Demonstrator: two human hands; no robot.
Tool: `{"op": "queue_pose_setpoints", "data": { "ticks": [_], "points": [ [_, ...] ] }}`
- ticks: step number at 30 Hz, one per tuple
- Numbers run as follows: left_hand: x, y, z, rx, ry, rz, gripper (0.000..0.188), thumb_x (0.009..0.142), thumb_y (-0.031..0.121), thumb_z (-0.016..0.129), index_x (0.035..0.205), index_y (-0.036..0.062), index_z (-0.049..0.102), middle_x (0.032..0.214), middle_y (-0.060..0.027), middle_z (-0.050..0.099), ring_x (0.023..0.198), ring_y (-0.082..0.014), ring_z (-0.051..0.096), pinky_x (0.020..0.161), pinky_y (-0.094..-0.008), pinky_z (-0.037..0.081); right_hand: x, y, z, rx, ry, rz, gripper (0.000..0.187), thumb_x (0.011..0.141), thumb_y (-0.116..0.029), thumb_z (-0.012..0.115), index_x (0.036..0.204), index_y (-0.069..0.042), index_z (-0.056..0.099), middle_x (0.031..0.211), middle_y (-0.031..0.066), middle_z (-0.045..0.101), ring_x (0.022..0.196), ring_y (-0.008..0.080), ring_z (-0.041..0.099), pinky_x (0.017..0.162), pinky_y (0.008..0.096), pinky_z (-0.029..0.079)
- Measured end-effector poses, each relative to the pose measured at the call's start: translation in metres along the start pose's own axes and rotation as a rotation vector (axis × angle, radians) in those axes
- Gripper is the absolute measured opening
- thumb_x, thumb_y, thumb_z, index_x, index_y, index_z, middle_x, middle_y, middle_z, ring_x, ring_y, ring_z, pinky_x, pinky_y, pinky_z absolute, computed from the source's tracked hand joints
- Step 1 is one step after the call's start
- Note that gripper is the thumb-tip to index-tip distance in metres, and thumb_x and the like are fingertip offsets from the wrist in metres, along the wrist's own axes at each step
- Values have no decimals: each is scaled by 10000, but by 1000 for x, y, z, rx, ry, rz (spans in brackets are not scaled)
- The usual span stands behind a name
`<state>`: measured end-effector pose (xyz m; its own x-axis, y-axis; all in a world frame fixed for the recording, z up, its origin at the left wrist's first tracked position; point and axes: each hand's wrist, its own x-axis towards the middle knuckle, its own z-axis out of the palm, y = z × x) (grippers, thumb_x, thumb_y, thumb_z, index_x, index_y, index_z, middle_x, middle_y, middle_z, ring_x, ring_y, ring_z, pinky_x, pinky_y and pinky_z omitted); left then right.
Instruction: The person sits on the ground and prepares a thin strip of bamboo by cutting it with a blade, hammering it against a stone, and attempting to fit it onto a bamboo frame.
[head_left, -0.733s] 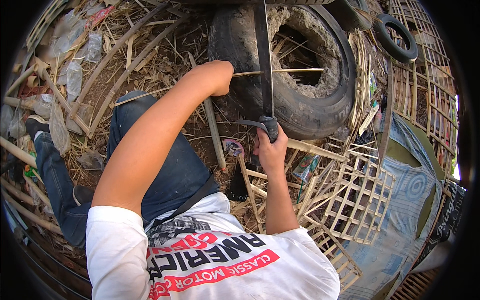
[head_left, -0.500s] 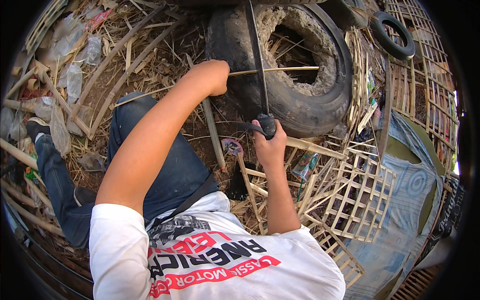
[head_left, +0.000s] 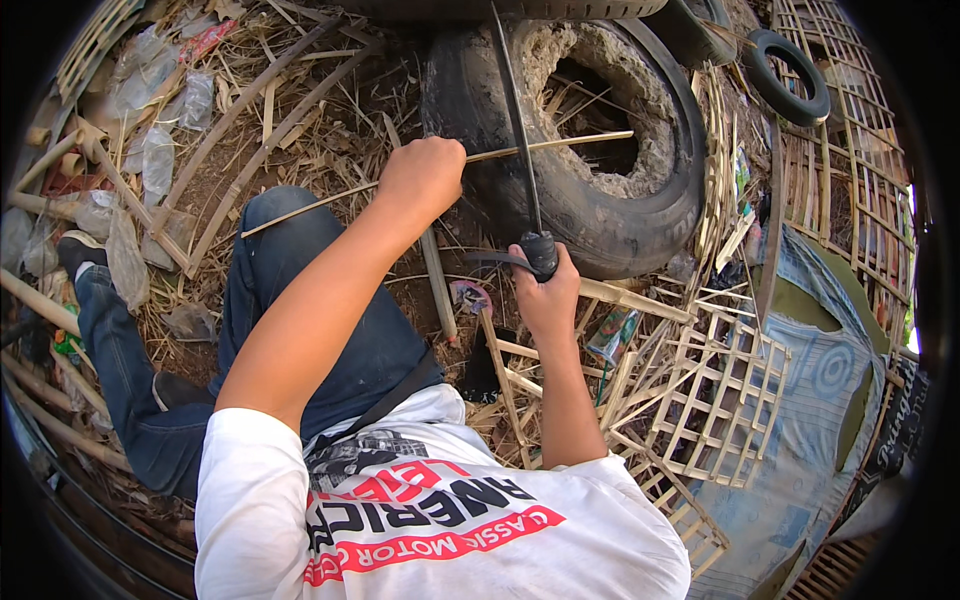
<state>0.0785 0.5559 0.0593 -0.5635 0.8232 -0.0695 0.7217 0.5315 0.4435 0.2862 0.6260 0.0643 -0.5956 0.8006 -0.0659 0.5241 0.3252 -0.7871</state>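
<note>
1. Left of the left-hand grip, clear plastic bags (head_left: pixel 150 150) and split bamboo laths (head_left: pixel 265 100) are seen lying on the littered ground, well apart from the hand.
2. The left hand (head_left: pixel 425 178) is closed in a tight fist around a thin bamboo strip (head_left: pixel 560 143); the strip is held roughly level, running out both sides of the grip.
3. Just right of that grip the strip is crossed by the long blade (head_left: pixel 515 120) of a knife, whose dark handle is clasped fully by the right hand (head_left: pixel 545 290).
4. Compared with half a second ago, both grips are found almost where they were and the blade is only slightly more upright; the shaving stroke is judged to be barely under way.
5. Beyond both grips lies a mud-caked old tyre (head_left: pixel 590 215), with the strip's free end over its hollow.
6. Right of the right-hand grip, woven bamboo lattice panels (head_left: pixel 720 400) are stacked.
</note>
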Motion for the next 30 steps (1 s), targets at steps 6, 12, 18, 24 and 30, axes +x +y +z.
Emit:
{"op": "queue_pose_setpoints", "data": {
  "ticks": [6,12,18,24,30],
  "points": [
    [-2,6,-5,29,154,76,46,729,28,629,727,13,673,734,-191,674,732,-345,690,659,-419,568,-11,-16,-11,69,70,-56,304,852,-241,723,895,30,592,692,44,593,622,84,498,579,272,433],
    [1,-7,18,129,187,118,66,730,15,609,718,40,669,705,-171,675,701,-304,700,601,-385,569,-1,5,-3,-46,-16,-21,257,863,-205,705,904,23,594,680,32,577,614,87,457,574,264,418],
    [-2,-1,-4,93,241,118,44,736,22,620,729,36,662,697,-165,669,706,-317,695,614,-401,566,-8,-21,-10,61,42,-49,261,869,-210,703,902,26,597,684,19,576,625,79,466,580,257,419],
    [2,-8,10,95,155,134,34,734,32,628,733,32,662,730,-184,670,740,-333,693,641,-415,566,-1,-2,-2,-24,-32,48,351,831,-268,737,910,40,586,714,123,625,654,147,550,631,310,472],
    [-2,4,-17,97,203,112,48,733,22,622,743,39,666,756,-170,680,764,-324,697,658,-418,568,-11,-20,-12,29,18,-9,346,826,-254,737,926,42,588,720,131,630,657,175,576,644,325,483]
  ]
}}
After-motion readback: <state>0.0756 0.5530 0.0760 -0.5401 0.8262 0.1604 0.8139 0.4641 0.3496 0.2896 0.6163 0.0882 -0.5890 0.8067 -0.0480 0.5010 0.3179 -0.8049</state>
